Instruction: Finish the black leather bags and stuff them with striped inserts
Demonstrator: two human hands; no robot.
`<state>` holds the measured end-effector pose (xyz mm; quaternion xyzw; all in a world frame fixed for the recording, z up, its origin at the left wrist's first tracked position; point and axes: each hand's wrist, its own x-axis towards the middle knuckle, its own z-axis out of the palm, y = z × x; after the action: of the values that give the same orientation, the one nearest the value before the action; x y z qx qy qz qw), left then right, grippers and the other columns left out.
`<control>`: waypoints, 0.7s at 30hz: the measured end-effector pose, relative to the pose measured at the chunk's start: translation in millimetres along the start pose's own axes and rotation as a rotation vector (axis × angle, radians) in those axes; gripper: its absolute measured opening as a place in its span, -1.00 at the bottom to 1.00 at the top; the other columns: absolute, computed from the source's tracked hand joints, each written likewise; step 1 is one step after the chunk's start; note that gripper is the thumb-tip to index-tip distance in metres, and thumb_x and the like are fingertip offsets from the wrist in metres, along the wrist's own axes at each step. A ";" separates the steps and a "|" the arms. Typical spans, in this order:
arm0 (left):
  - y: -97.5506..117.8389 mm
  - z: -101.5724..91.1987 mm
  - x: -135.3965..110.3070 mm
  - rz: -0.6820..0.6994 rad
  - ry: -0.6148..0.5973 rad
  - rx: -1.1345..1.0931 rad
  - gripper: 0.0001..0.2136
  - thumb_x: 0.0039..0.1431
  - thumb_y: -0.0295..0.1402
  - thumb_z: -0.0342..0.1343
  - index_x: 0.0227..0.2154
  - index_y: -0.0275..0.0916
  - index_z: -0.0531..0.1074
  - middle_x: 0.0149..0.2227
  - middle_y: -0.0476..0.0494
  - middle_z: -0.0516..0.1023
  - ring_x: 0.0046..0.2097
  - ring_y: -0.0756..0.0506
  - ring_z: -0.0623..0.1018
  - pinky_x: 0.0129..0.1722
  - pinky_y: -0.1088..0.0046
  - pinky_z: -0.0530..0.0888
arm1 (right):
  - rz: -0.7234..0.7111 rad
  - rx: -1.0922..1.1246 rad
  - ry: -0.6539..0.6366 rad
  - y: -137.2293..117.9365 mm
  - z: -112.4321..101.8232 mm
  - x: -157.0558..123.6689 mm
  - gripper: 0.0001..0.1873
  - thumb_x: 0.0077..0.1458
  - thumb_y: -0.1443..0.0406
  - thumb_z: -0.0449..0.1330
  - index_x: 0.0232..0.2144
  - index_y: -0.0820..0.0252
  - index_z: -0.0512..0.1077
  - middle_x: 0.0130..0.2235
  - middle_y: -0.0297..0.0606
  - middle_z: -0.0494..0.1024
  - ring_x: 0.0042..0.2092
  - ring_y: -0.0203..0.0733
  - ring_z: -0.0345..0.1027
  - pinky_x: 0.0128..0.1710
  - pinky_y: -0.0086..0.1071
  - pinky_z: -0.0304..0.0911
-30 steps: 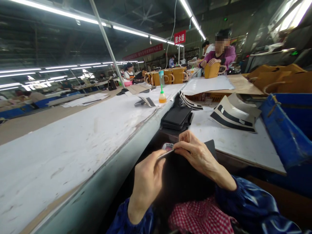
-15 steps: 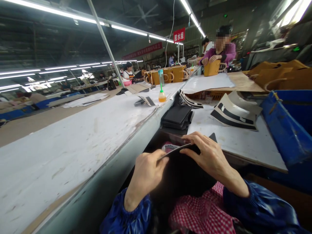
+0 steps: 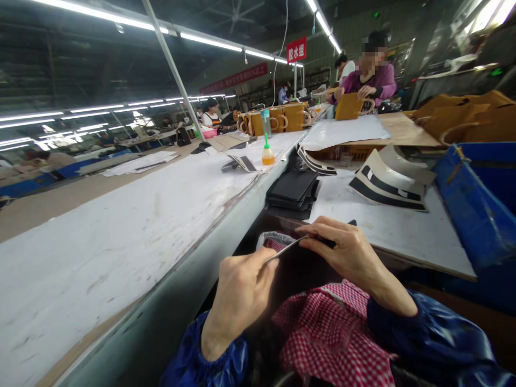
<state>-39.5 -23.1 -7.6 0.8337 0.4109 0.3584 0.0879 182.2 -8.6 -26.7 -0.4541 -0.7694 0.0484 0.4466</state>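
Over my lap, a thin dark panel (image 3: 287, 249) is seen nearly edge-on, held between both hands. My left hand (image 3: 242, 293) pinches its left end between thumb and fingers. At the right, the fingers and thumb of my right hand (image 3: 342, 250) close on the panel's upper edge, and a dark corner pokes out behind them. Most of the panel's face is lost in shadow. Just beyond my hands lies a stack of black panels (image 3: 293, 188). Beneath them is red-and-white checked cloth (image 3: 328, 333) on my lap.
A long white-covered table (image 3: 100, 242) runs along my left, bearing a glue bottle (image 3: 267, 153) with a green tip. On the right board (image 3: 387, 231) sit curved pieces with black strips (image 3: 387, 185). A blue bin (image 3: 475, 199) stands at right. A co-worker (image 3: 371, 75) handles a tan bag (image 3: 349, 106).
The panel has tipped so it shows more edge-on, and more checked cloth is visible below it. Both hands keep their hold. The co-worker's tan bag has tilted and shifted slightly.
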 end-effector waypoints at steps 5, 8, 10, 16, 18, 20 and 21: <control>3.9 2.2 -2.8 0.023 0.016 0.042 -0.81 0.28 -0.45 0.00 -0.33 -0.24 0.54 -0.60 0.02 0.47 -0.61 0.05 0.39 -0.52 0.55 0.29 | -0.011 -0.032 -0.017 -0.6 -1.0 1.5 -0.78 0.27 0.26 0.15 -0.19 0.12 0.61 -0.32 -0.24 0.58 -0.31 -0.22 0.49 -0.34 -0.39 0.35; 5.9 4.7 -2.3 0.083 0.066 0.082 -0.81 0.28 -0.49 0.00 -0.34 -0.26 0.53 -0.58 -0.01 0.50 -0.59 0.03 0.44 -0.51 0.53 0.31 | -0.023 -0.067 -0.020 -0.2 -0.2 1.7 -0.77 0.27 0.27 0.15 -0.17 0.10 0.62 -0.33 -0.25 0.57 -0.32 -0.23 0.47 -0.36 -0.41 0.33; 7.6 6.2 -1.6 0.158 0.110 0.122 -0.80 0.27 -0.53 -0.01 -0.37 -0.27 0.51 -0.58 -0.04 0.53 -0.58 0.01 0.47 -0.50 0.51 0.33 | -0.028 -0.097 -0.032 0.2 1.1 1.9 -0.77 0.27 0.27 0.15 -0.15 0.06 0.62 -0.33 -0.26 0.56 -0.34 -0.25 0.45 -0.39 -0.42 0.31; 10.4 10.5 -2.0 0.261 0.169 0.214 -0.81 0.26 -0.58 0.00 -0.38 -0.31 0.49 -0.50 -0.12 0.61 -0.55 -0.03 0.53 -0.46 0.45 0.37 | -0.077 -0.174 -0.040 -0.4 4.6 5.5 -0.78 0.26 0.31 0.16 -0.18 0.08 0.62 -0.35 -0.26 0.50 -0.40 -0.29 0.38 -0.45 -0.45 0.22; 8.0 11.5 -2.7 0.263 0.171 0.235 -0.80 0.27 -0.57 -0.01 -0.39 -0.30 0.49 -0.49 -0.12 0.61 -0.55 -0.04 0.54 -0.46 0.44 0.37 | -0.101 -0.181 -0.032 0.0 6.0 7.3 -0.77 0.28 0.32 0.13 -0.21 0.10 0.62 -0.35 -0.26 0.47 -0.40 -0.29 0.35 -0.44 -0.45 0.21; 4.3 11.8 -2.6 0.217 0.137 0.276 -0.80 0.27 -0.55 0.00 -0.37 -0.27 0.50 -0.50 -0.09 0.61 -0.53 -0.06 0.56 -0.48 0.43 0.36 | -0.132 -0.211 -0.022 1.1 8.6 8.9 -0.76 0.29 0.32 0.11 -0.23 0.12 0.61 -0.37 -0.27 0.45 -0.41 -0.30 0.32 -0.42 -0.44 0.19; 2.5 12.0 -2.1 0.167 0.100 0.315 -0.82 0.27 -0.53 0.02 -0.36 -0.25 0.51 -0.50 -0.08 0.61 -0.52 -0.08 0.57 -0.50 0.43 0.35 | -0.150 -0.238 -0.018 1.8 10.6 9.7 -0.76 0.29 0.32 0.11 -0.24 0.13 0.60 -0.38 -0.27 0.45 -0.42 -0.29 0.30 -0.41 -0.43 0.18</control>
<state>-30.8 -24.6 -16.4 0.8496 0.3950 0.3365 -0.0944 173.8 3.2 -27.7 -0.4446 -0.8055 -0.0724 0.3850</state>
